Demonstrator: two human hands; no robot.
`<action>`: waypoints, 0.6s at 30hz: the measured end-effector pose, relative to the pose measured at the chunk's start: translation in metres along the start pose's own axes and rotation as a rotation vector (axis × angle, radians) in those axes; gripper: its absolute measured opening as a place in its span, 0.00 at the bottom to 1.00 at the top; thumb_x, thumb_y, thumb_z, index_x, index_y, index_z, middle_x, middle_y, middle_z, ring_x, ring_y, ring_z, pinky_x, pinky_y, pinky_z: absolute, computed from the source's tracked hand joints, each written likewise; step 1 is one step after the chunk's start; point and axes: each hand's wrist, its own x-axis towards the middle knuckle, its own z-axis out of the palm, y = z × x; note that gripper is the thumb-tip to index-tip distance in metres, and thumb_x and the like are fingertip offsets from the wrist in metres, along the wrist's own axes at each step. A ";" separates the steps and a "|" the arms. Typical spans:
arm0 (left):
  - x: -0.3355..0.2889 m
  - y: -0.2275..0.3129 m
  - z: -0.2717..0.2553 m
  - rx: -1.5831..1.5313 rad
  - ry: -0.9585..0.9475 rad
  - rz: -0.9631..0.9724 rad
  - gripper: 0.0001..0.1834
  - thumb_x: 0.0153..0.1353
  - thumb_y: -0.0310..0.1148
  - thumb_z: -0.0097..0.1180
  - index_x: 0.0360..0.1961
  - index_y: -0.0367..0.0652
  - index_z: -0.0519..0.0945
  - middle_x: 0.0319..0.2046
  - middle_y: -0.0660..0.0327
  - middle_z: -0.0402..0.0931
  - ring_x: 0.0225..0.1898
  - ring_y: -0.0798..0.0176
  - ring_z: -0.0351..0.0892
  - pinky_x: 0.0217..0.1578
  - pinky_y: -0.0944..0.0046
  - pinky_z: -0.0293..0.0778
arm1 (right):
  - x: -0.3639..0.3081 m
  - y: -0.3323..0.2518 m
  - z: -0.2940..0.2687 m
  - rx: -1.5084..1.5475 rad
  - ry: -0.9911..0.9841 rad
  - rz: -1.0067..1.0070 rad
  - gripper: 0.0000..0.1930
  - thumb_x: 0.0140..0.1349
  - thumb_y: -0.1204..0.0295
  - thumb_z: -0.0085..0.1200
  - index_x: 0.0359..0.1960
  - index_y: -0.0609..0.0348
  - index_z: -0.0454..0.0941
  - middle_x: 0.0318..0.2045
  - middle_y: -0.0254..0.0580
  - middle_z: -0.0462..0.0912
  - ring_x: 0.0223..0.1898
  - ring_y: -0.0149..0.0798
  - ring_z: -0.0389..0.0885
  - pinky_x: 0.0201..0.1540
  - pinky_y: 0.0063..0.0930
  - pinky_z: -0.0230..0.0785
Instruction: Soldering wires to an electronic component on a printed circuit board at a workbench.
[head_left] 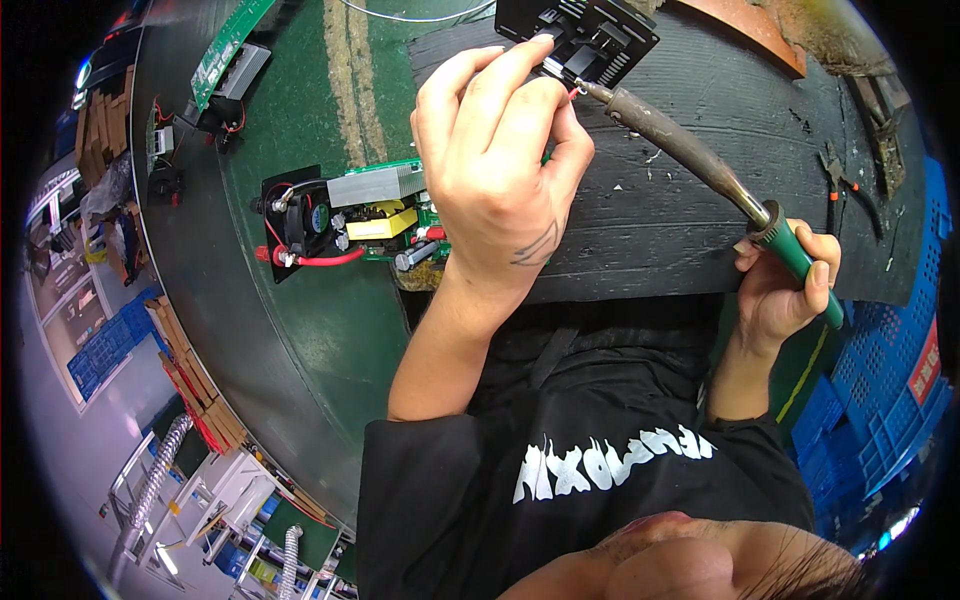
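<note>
My right hand [785,290] grips the green handle of a soldering iron [690,150], its long metal barrel slanting up to the left. The iron's tip meets a terminal on a black slotted panel [635,38] at the top of the bench. My left hand [500,150] is bent over that panel, its upper fingertips resting against it. Thumb and forefinger close on a short red wire [574,93] beside the tip; most of the wire is hidden by the hand. Left of my wrist lies a circuit board [385,225] with heatsink, yellow transformer and fan.
Pliers with orange-and-black handles [835,190] lie on the dark board [660,240] at the right. Another green circuit board [228,50] stands at the upper left on the green bench. Blue plastic crates [885,350] sit at the far right.
</note>
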 end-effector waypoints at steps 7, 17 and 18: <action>-0.003 -0.002 0.002 -0.018 0.012 -0.003 0.11 0.36 0.21 0.63 0.26 0.39 0.79 0.39 0.61 0.80 0.43 0.56 0.74 0.44 0.61 0.67 | 0.000 0.000 0.000 -0.012 0.020 0.005 0.17 0.62 0.58 0.46 0.41 0.59 0.73 0.29 0.54 0.77 0.21 0.43 0.75 0.21 0.29 0.70; -0.001 0.001 0.001 -0.004 0.013 -0.003 0.10 0.37 0.21 0.63 0.26 0.39 0.80 0.39 0.61 0.80 0.44 0.56 0.73 0.44 0.61 0.66 | 0.000 -0.002 -0.001 -0.015 0.011 0.004 0.16 0.62 0.58 0.46 0.41 0.59 0.73 0.29 0.54 0.77 0.21 0.43 0.76 0.22 0.30 0.70; -0.002 0.001 0.001 -0.002 0.008 -0.004 0.10 0.37 0.21 0.63 0.26 0.39 0.80 0.39 0.61 0.80 0.44 0.56 0.73 0.44 0.61 0.66 | 0.000 -0.002 -0.001 -0.011 0.012 0.007 0.16 0.62 0.58 0.46 0.41 0.59 0.73 0.29 0.54 0.77 0.21 0.43 0.76 0.22 0.30 0.70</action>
